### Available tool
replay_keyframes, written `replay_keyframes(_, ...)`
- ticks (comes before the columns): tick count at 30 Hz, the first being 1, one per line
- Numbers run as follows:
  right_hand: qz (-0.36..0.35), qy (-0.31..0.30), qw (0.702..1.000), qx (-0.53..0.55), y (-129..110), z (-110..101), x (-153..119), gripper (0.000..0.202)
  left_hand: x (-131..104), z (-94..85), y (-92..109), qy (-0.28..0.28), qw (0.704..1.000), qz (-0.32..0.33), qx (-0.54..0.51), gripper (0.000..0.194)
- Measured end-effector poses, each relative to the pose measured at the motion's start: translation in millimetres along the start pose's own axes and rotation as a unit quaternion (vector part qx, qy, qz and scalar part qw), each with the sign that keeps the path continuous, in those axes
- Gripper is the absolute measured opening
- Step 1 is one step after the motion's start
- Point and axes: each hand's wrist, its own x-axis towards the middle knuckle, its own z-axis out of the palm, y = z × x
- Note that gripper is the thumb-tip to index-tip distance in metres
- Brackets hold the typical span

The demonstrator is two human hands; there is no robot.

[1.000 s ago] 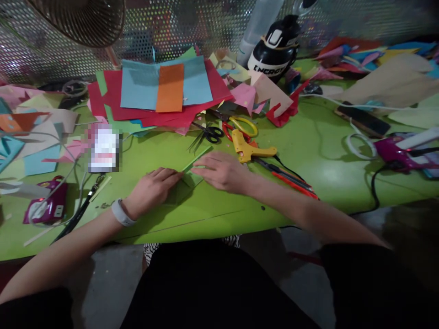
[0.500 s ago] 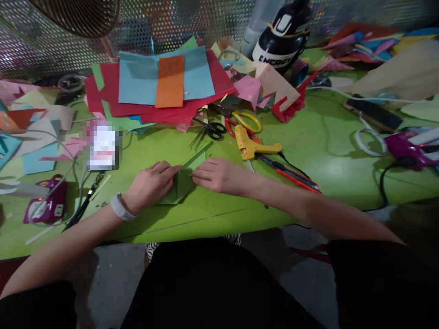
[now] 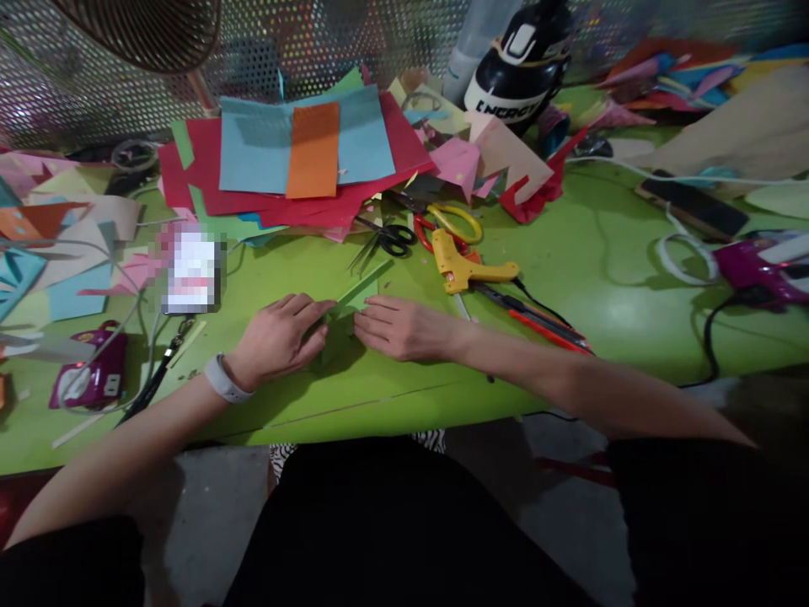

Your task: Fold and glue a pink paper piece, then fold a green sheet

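Note:
A folded piece of green paper [image 3: 357, 301] lies on the green tabletop between my hands, with a narrow folded strip along its far edge. My left hand [image 3: 278, 337], wearing a pale wristband [image 3: 224, 381], grips the paper's left part with bent fingers and thumb. From the right, my right hand [image 3: 404, 329] holds the paper's near edge, its fingers close together. Both hands hide much of the sheet. Just beyond the paper are black-handled scissors [image 3: 398, 241] and a yellow glue gun [image 3: 471, 265].
A red-and-black utility knife [image 3: 537, 320] lies right of the glue gun. Yellow-handled scissors [image 3: 461, 221] sit behind it. Stacked coloured paper [image 3: 253, 152] and a black bottle [image 3: 518, 76] stand at the back. Purple devices with cables [image 3: 94, 371] flank the work area.
The green paper's near flap, which stuck out toward me below my hands, has been folded away and is no longer seen there. My hands have hardly shifted.

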Motion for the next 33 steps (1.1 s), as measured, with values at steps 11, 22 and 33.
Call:
replay_keyframes(11, 0.011, 0.095, 0.993, -0.063, 3, 5, 1, 0.024, 2, 7.3, 1, 0.003, 0.999, -0.004, 0.034, 0.032)
replay_keyframes(22, 0.173, 0.109, 0.977, 0.055, -7, 8, -14, 0.022, 7, 12.4, 3, 0.038, 0.990, 0.103, 0.086, 0.025)
replay_keyframes(33, 0.366, 0.126, 0.887, 0.252, -15, 10, -7, 0.015, 9, 17.3, 4, 0.066, 0.992, 0.110, 0.011, 0.021)
